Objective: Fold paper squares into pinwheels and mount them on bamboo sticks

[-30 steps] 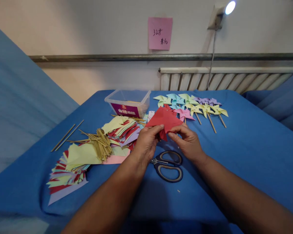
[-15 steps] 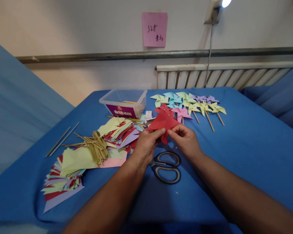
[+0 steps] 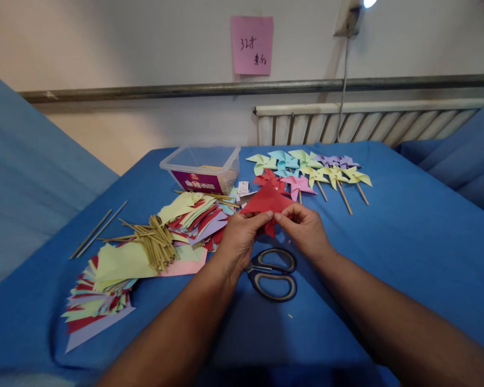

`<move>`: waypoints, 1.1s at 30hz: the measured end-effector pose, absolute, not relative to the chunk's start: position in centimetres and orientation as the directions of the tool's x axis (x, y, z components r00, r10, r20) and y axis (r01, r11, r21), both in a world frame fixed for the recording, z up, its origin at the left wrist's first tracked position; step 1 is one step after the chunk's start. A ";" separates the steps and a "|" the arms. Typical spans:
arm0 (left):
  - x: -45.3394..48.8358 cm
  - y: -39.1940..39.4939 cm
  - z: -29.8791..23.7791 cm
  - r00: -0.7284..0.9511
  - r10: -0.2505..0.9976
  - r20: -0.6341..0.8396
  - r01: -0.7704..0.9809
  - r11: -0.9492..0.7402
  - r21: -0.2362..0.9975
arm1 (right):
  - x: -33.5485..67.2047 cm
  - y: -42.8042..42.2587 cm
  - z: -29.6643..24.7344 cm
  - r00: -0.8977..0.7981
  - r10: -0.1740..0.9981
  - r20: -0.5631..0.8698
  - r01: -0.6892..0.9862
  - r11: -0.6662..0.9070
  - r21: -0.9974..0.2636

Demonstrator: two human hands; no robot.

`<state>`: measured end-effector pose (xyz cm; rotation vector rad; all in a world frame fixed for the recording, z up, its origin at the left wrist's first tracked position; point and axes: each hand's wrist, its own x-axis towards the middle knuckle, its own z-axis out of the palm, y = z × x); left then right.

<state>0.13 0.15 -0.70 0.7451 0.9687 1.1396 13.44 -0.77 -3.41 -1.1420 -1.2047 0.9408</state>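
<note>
A piece of red paper (image 3: 268, 200) with pointed corners is held up over the middle of the table. My left hand (image 3: 244, 234) pinches its near edge with the thumb on top. From the other side my right hand (image 3: 304, 228) grips the same paper between thumb and fingers, close to the left thumb. Just below the hands lie scissors (image 3: 275, 294) with dark handles, their blades hidden under my left wrist. Behind the red paper is a finished red pinwheel (image 3: 271, 180), partly covered, beside a pink pinwheel (image 3: 299, 186).
Several yellow, blue, green and purple pinwheels (image 3: 315, 176) lie at the back right. Left are cut paper stacks (image 3: 197, 217), another fanned paper pile (image 3: 100, 295), a bundle of sticks (image 3: 157, 244) and two loose sticks (image 3: 99, 231). A clear plastic box (image 3: 201, 169) stands behind.
The view has shifted slightly, so everything sits a little further left. Both hands keep their pinch on the red paper, with hardly any movement.
</note>
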 end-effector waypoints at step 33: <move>-0.1 0.3 -1.1 0.111 0.965 -0.238 -0.318 0.261 0.911 | 13.2 -1.0 -3.3 0.156 0.975 0.156 -0.030 0.163 -0.986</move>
